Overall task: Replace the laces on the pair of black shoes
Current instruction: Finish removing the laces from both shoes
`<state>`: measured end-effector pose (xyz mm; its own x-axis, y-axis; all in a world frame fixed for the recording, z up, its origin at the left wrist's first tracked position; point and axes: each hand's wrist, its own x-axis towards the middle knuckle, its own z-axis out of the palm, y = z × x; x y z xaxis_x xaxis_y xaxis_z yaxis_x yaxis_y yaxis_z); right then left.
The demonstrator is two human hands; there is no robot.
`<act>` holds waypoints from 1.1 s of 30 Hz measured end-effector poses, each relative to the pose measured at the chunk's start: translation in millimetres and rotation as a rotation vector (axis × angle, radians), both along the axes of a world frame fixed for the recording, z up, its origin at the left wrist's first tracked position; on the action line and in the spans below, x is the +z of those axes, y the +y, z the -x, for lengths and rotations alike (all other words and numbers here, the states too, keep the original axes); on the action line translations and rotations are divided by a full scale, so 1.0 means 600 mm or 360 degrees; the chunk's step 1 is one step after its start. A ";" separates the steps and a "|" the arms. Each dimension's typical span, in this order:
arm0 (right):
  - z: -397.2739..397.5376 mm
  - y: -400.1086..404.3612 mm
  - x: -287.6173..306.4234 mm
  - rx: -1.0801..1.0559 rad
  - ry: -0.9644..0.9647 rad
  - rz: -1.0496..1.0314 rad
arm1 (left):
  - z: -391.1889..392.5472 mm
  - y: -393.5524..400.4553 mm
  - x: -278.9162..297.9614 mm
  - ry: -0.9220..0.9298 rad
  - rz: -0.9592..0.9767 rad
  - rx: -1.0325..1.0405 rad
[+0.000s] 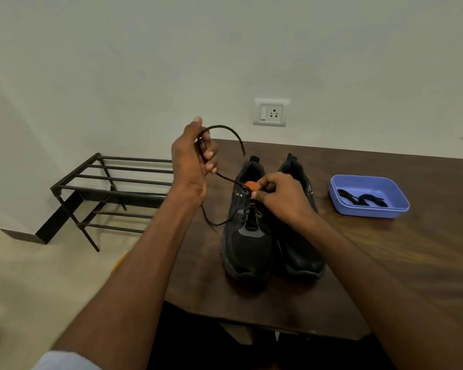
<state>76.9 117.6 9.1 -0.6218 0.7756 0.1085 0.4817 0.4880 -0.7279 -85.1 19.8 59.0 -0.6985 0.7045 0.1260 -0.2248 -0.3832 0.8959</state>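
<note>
A thin black lace is gripped by the left hand above the left black mesh shoe; that shoe's orange-lined tongue is pinched by the right hand.

right shoe partly hidden, table cropped

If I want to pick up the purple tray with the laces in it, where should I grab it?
Probably best by the rim on its two short ends, one hand from each side. The tray sits flat on the table, clear of the shoes, and its lip juts out for fingers to hook under. Held level, the spare laces should stay in.
</note>
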 end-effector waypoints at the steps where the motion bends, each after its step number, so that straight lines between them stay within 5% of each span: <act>1: 0.000 -0.002 0.003 0.0038 -0.0019 -0.0012 | 0.002 -0.003 0.001 -0.0020 -0.0024 0.0025; 5: -0.005 -0.008 0.007 0.0202 -0.0219 -0.0265 | 0.004 -0.010 0.009 0.0129 0.0094 0.0127; 9: 0.000 -0.006 0.008 0.0143 -0.0046 -0.0223 | 0.015 -0.007 -0.039 0.1373 0.1082 0.0313; 14: 0.000 -0.010 0.001 0.0294 -0.0206 -0.0334 | 0.018 0.000 -0.076 0.1692 0.1738 0.0222; 18: 0.010 -0.011 -0.005 0.0174 -0.0047 -0.0355 | 0.004 0.008 -0.078 0.1790 0.1777 0.0226; 23: 0.003 0.000 0.039 0.0155 0.0913 0.0907 | -0.003 0.019 -0.069 0.1876 0.1264 -0.0104; 27: -0.037 0.017 0.099 0.0183 0.1390 0.1122 | -0.011 0.026 -0.073 0.1855 0.1212 -0.0159; 30: -0.077 0.028 0.124 0.0355 0.1004 0.0955 | -0.010 0.030 -0.071 0.1789 0.1100 -0.0097; 33: -0.102 0.030 0.120 0.0433 -0.0026 0.0513 | -0.017 0.031 -0.068 0.1767 0.0983 -0.0101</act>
<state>138.0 135.7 80.9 -0.8083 0.5754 -0.1247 0.3796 0.3474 -0.8574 -74.7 38.5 18.5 -0.3915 0.8828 0.2594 0.7553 0.1473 0.6387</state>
